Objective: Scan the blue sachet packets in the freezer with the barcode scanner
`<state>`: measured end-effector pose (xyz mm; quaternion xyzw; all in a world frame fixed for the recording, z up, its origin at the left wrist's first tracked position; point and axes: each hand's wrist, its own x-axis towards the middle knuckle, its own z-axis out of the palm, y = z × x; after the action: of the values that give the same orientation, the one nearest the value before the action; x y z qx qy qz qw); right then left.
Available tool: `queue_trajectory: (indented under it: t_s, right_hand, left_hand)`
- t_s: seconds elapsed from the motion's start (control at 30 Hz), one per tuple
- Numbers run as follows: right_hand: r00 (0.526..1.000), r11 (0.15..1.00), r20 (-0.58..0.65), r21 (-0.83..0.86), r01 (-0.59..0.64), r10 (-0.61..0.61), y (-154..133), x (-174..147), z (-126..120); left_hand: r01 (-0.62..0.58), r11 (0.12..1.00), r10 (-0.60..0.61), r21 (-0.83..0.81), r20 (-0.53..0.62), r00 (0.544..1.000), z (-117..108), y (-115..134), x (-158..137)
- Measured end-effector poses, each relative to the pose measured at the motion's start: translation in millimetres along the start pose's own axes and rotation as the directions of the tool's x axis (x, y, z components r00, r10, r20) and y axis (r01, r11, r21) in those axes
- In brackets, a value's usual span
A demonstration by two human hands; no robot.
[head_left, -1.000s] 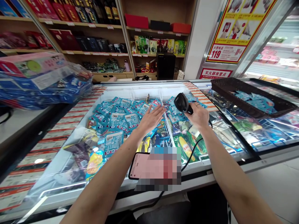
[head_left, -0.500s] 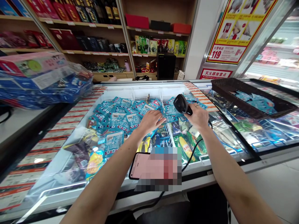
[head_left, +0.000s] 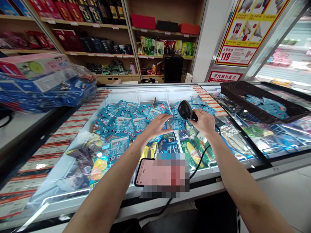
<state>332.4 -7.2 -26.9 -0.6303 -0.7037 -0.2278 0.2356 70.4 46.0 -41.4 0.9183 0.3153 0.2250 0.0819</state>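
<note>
My right hand (head_left: 205, 121) is wrapped round the handle of a black barcode scanner (head_left: 186, 110), its head tilted toward my left hand. To the left of it, my left hand (head_left: 159, 125) is open, thumb apart from the fingers, with nothing visible in its grasp. Its fingertips are close to a blue packet (head_left: 177, 124) beneath the scanner; whether they touch it I cannot tell. Many more blue packets (head_left: 122, 124) with white barcode labels lie heaped in the chest freezer (head_left: 121, 95). A black cable (head_left: 201, 157) hangs from the scanner.
A phone (head_left: 148, 173), partly blurred out, lies at the freezer's front edge. On the right, a dark basket (head_left: 257, 108) holds more blue packets. Plastic-wrapped boxes (head_left: 43, 81) sit at the left. A wire divider (head_left: 178, 142) splits the freezer, and shelves (head_left: 165, 32) stand behind.
The scanner has shifted slightly left and down with my right hand. My left thumb has spread away from the fingers.
</note>
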Motion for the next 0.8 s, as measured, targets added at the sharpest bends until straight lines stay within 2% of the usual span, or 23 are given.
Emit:
queue_trajectory:
  t_s: [0.1, 0.2, 0.33, 0.47, 0.67, 0.8]
  right_hand:
    - [1.000, 1.000, 0.012, 0.004, 0.024, -0.024, -1.5, -0.2, 0.1]
    - [1.000, 1.000, 0.007, 0.009, -0.001, 0.001, -1.4, -0.1, -0.3]
    - [1.000, 1.000, 0.016, 0.007, -0.016, 0.016, -0.7, -0.1, -0.4]
    - [0.999, 0.999, 0.029, -0.014, -0.033, 0.034, -0.8, -0.3, 0.1]
    - [0.998, 0.998, 0.025, -0.003, -0.060, 0.060, -0.2, -0.6, 0.4]
    - [0.998, 0.998, 0.019, 0.002, -0.062, 0.062, -0.5, -0.5, 0.2]
  left_hand:
    - [0.000, 0.995, -0.001, -0.103, -0.012, 1.000, -4.5, 4.5, -1.7]
    - [0.006, 0.979, -0.016, -0.204, -0.048, 0.999, -7.9, 6.4, -1.7]
    - [0.059, 0.959, -0.086, -0.278, -0.084, 0.993, -10.2, 1.2, 0.0]
    - [0.110, 0.943, -0.166, -0.314, -0.158, 0.974, -10.0, -7.3, 0.8]
    - [0.126, 0.949, -0.225, -0.290, -0.339, 0.914, -7.5, -13.7, 0.1]
    - [0.156, 0.957, -0.241, -0.245, -0.369, 0.898, -5.8, -15.7, -0.3]
